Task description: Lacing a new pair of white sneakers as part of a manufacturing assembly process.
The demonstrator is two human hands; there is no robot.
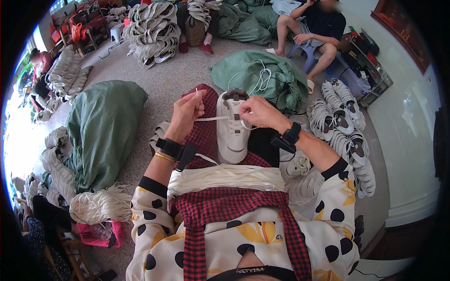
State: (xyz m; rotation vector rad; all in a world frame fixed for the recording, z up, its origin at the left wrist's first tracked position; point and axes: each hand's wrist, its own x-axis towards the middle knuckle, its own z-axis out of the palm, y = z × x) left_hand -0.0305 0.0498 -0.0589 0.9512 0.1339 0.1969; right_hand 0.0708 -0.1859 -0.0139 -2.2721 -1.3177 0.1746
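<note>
And here's a red-and-black checked apron (229, 204), white shirt (262, 232) beneath it splashed yellow and black; either side of it, black cuffs (335, 167) and wristbands (293, 133); gold bracelet (164, 157) to its left!

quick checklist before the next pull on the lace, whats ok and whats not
1. Left hand grip: ok, it pinches the white lace, drawn out to the side of the shoe.
2. Right hand grip: ok, fingertips are pinched on lace at the shoe's other side.
3. Shoe direction: ok, toe toward the person, heel away.
4. Lace tied off: not ok, it runs loose from the shoe to the left hand.
5. Lace ends even: cannot tell, the hands hide part.
6. Spare laces close by: ok, a bundle lies across the lap.
</note>
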